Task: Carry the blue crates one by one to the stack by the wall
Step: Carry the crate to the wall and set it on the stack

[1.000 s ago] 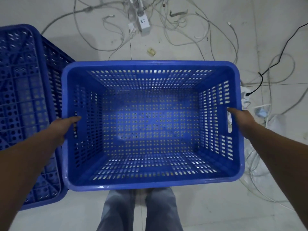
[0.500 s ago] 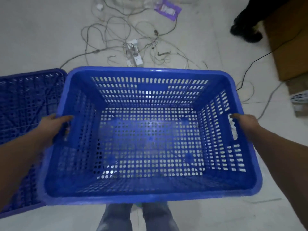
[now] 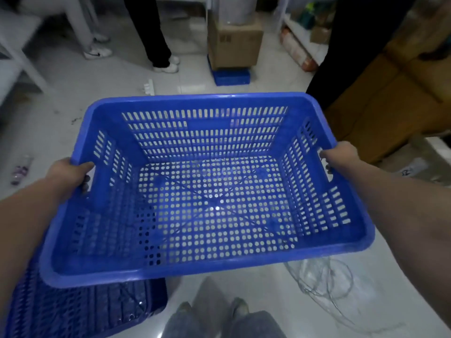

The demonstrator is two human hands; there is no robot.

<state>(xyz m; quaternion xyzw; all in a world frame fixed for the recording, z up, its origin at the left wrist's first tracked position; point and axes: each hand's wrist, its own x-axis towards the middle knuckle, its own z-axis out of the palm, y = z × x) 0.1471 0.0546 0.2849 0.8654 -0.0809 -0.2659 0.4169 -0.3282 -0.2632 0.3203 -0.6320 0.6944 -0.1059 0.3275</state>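
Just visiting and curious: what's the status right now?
Left hand and right hand grip the crate by its ends. Crate empty, lifted off the floor. People's legs and boxes ahead.

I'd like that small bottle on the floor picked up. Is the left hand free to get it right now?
Probably not. The left hand grips the carried blue crate, as does the right hand; the bottle lies on the floor below, off to the left.

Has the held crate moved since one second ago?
Yes. The crate, gripped by both hands, has risen off the floor, above the other crate lying there.
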